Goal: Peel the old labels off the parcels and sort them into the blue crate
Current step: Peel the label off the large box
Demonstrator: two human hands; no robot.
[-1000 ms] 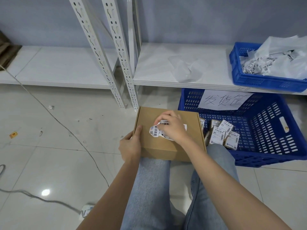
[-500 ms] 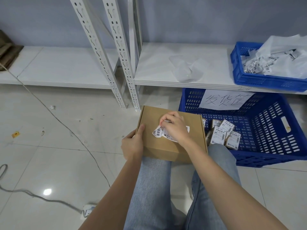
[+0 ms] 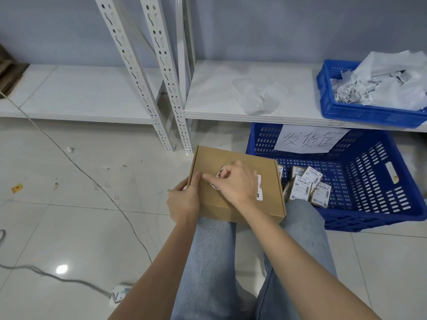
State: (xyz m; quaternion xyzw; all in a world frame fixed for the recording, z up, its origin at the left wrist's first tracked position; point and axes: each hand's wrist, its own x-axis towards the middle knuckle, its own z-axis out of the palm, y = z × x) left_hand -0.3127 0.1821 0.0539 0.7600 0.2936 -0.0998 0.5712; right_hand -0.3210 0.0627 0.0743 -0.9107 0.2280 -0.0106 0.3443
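A brown cardboard parcel [image 3: 233, 160] rests on my knees. My left hand [image 3: 184, 202] grips its left edge, thumb on top. My right hand [image 3: 235, 183] lies over the lid and pinches a crumpled white label [image 3: 220, 173] that is partly lifted off the cardboard. A torn strip of the label [image 3: 259, 189] still sticks to the lid at the right. To the right on the floor stands the big blue crate [image 3: 379, 181] with a handwritten paper sign [image 3: 309, 139]; several small labelled parcels [image 3: 307, 188] lie in it.
A second blue crate [image 3: 342, 112] on the low white shelf [image 3: 231, 100] holds peeled labels and white bags. A crumpled clear bag [image 3: 256, 95] lies on the shelf. White rack uprights [image 3: 161, 88] stand behind the parcel. Cables [image 3: 92, 179] cross the tiled floor at left.
My right hand has slid left across the lid, pulling the label with it. A torn strip at the lid's right is now uncovered. My left hand stays on the left edge.
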